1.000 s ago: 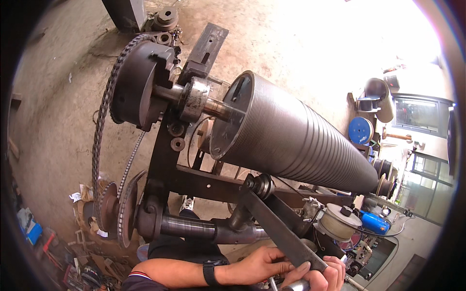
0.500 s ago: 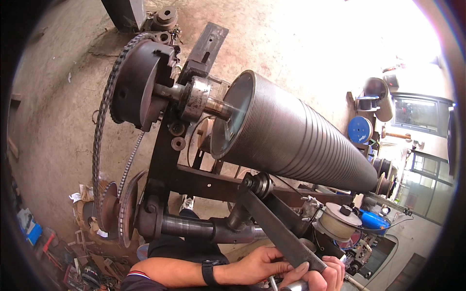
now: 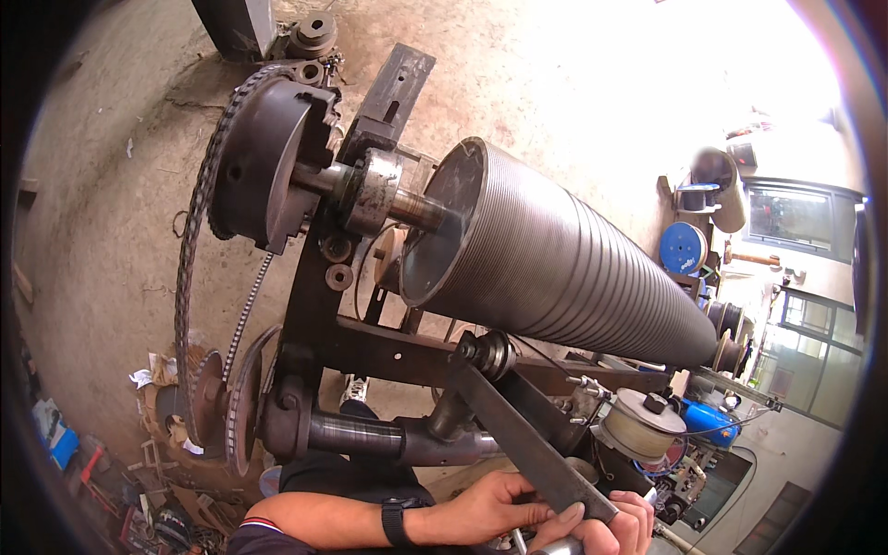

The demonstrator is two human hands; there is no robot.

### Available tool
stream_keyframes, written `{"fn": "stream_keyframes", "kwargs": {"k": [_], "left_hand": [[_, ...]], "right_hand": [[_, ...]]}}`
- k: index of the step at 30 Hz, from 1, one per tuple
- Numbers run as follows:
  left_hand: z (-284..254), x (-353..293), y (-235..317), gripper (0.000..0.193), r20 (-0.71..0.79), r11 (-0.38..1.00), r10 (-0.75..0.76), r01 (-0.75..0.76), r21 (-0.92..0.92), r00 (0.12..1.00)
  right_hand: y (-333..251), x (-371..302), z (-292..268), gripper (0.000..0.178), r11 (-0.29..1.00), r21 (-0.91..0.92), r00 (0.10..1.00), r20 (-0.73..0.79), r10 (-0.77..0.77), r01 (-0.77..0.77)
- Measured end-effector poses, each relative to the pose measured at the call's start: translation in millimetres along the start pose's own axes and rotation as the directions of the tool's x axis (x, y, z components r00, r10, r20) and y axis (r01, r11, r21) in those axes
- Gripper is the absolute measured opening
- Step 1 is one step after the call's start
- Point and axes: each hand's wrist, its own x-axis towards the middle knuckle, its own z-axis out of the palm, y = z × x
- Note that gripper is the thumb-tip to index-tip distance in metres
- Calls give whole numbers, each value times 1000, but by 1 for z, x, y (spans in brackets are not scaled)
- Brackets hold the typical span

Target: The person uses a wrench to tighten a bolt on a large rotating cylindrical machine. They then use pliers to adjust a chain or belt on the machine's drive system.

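A long flat metal bar [image 3: 532, 435] slants toward me from a small grooved roller [image 3: 491, 355], beneath a large dark drum [image 3: 564, 268] with fine ridges round it. My right hand [image 3: 606, 532] is closed round the bar's near end, its thumb on top and fingers over the far side. My left hand [image 3: 490, 509], with a black watch on its wrist, is closed against the bar just left of it. Its fingertips pass behind the bar, so what they pinch is hidden. Under the bar, a sleeve [image 3: 444, 446] sits on a shiny horizontal shaft [image 3: 356, 431].
At left stands a large chuck [image 3: 264, 157] with a chain [image 3: 191, 259] running down to a sprocket. A spool of pale line [image 3: 643, 425] is beside my right hand. Blue reel [image 3: 684, 248] at the far right; scrap and tools [image 3: 176, 518] clutter the lower-left floor.
The bar, its roller and the sleeve have shifted slightly left, both hands along with them. The markings on the drum's end look different, as if it has turned.
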Motion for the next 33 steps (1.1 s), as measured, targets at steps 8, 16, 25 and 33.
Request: {"fn": "stream_keyframes", "kwargs": {"k": [8, 16, 25, 33], "left_hand": [[6, -7, 15, 31, -38, 999, 27, -28, -29, 999], [12, -11, 48, 33, -116, 953, 239, -209, 221, 964], [8, -15, 49, 29, -109, 953, 231, -202, 224, 967], [2, -21, 42, 29, -115, 947, 224, -188, 262, 968]], "right_hand": [[-3, 1, -1, 18, 1000, 11, 1000, 17, -3, 3], [-8, 3, 2, 18, 1000, 3, 1000, 6, 16, -16], [-16, 5, -2, 18, 999, -12, 996, 79, 47, -46], [-21, 8, -1, 17, 999, -21, 996, 69, 47, -46]]}}
